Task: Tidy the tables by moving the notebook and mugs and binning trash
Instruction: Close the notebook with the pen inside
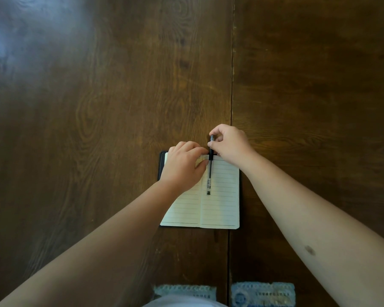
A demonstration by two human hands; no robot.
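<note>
A small notebook [220, 202] with a dark cover lies open on the dark wooden table [98, 96], its lined cream pages facing up. A black pen [210, 173] lies along the middle fold, its top end sticking out past the notebook's far edge. My right hand [230, 145] pinches the pen's top end between thumb and fingers. My left hand [184, 165] rests flat on the upper part of the left page, fingertips touching the pen. No mugs or trash are in view.
A seam [232, 74] where two tabletops meet runs from far to near just right of the notebook. Two blue crocheted pieces [263, 294] show below the table's near edge, beside a strip of white clothing [184, 303].
</note>
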